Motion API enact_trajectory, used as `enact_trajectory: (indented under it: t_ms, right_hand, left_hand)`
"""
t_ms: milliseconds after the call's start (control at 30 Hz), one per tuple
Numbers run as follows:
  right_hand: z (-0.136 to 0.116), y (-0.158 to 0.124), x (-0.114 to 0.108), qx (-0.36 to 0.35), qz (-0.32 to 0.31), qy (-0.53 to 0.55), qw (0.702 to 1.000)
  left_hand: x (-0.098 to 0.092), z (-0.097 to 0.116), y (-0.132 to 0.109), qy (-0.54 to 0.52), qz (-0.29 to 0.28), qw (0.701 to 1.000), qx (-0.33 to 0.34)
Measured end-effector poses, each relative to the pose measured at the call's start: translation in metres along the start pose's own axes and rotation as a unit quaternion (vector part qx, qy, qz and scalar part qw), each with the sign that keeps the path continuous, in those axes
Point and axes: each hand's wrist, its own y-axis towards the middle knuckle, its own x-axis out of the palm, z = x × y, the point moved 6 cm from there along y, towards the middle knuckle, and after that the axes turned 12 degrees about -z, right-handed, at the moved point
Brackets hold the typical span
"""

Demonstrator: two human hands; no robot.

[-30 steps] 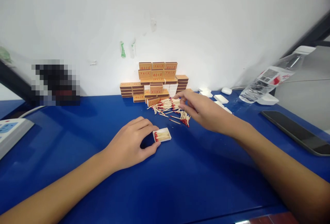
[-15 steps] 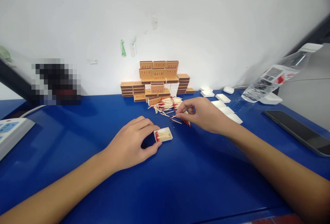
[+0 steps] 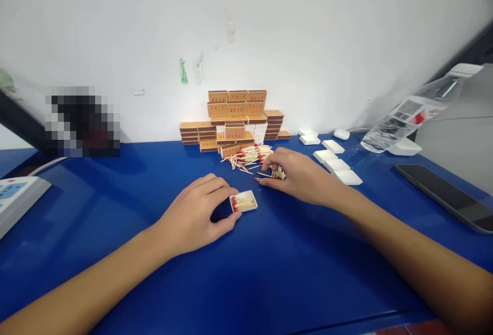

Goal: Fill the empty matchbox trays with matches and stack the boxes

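Note:
Between thumb and index finger, my left hand point(image 3: 202, 210) grips the short end of a white matchbox tray point(image 3: 249, 208) lying on the blue table. Red-headed matches point(image 3: 243, 202) fill part of the tray, their heads toward that hand. My right hand point(image 3: 295, 174) is over the table to the right, thumb and index finger apart around a few loose matches point(image 3: 264, 174). I see no match lifted in it. Beyond its fingertips spreads a heap of matches point(image 3: 252, 156), partly hidden by the hand at its right side.
Stacked matchboxes point(image 3: 236, 110) stand against the wall behind the heap. Several white trays point(image 3: 336, 164) lie to the right, near a tilted water bottle point(image 3: 408, 114) and a dark phone point(image 3: 447, 196). A white device point(image 3: 23, 199) sits at the left edge.
My right thumb and index finger have parted from a pinch, and the hand has dropped slightly by the loose matches. My left hand and the tray have stayed put.

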Motion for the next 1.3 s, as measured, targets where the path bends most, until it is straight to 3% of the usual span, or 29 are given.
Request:
enact_trajectory:
  t_ms: [567, 867, 967, 1133, 1300]
  right_hand:
    - [-0.017, -0.002, 0.021, -0.027, -0.106, -0.069, 0.992]
    - [-0.03, -0.01, 0.002, -0.075, -0.096, 0.018, 0.992]
    - [-0.045, -0.014, 0.006, -0.101, -0.089, 0.05, 0.99]
    - [-0.065, -0.014, 0.018, -0.127, -0.059, 0.012, 0.99]
    - [-0.046, -0.011, 0.002, -0.104, -0.016, 0.003, 0.994]
  left_hand:
    - [-0.001, 0.001, 0.001, 0.0, 0.0, 1.0, 0.0]
    - [-0.001, 0.0, 0.0, 0.002, 0.003, 1.0, 0.002]
    - [0.0, 0.0, 0.0, -0.002, -0.003, 1.0, -0.001]
    - [0.001, 0.0, 0.001, -0.001, -0.008, 1.0, -0.004]
    - [0.0, 0.0, 0.0, 0.002, 0.0, 1.0, 0.002]
